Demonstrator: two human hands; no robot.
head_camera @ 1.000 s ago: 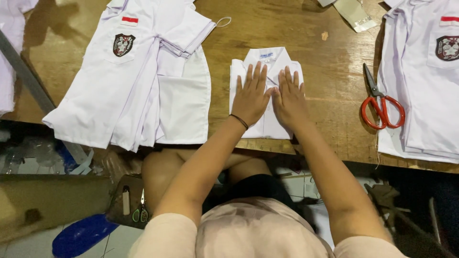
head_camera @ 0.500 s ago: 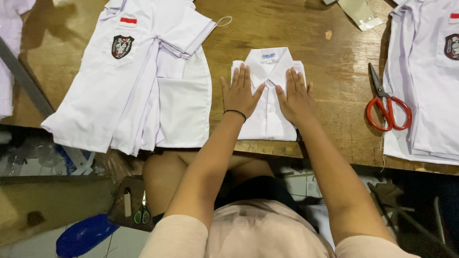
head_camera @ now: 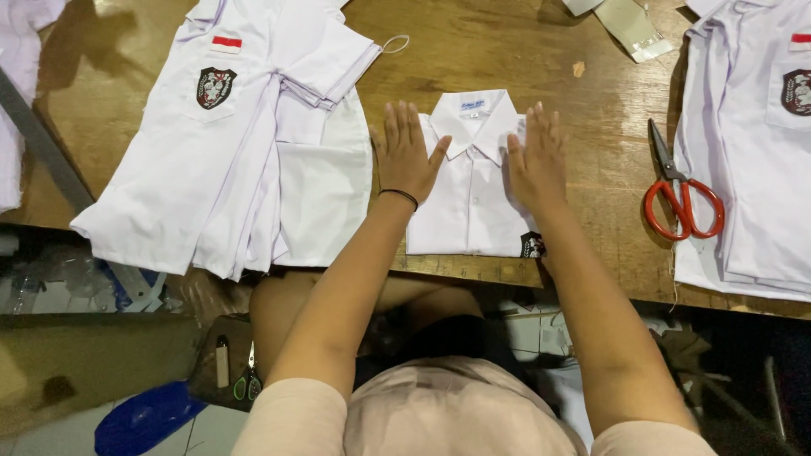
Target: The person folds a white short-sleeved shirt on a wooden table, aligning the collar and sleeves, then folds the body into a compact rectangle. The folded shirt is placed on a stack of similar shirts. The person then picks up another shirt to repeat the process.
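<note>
head view: left hand (head_camera: 408, 154), right hand (head_camera: 536, 160) flat, unclenched, pressing folded white cotton shirt (head_camera: 471, 198) on worn wood table (head_camera: 524, 51).

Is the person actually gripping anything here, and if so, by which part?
Nothing is gripped. The left hand and right hand lie flat, fingers spread, on the two sides of the folded white shirt, just below its collar.

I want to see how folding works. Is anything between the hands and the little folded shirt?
No. The left hand and right hand both lie flat right on the folded white shirt, one on each side of its collar, with nothing visible between.
</note>
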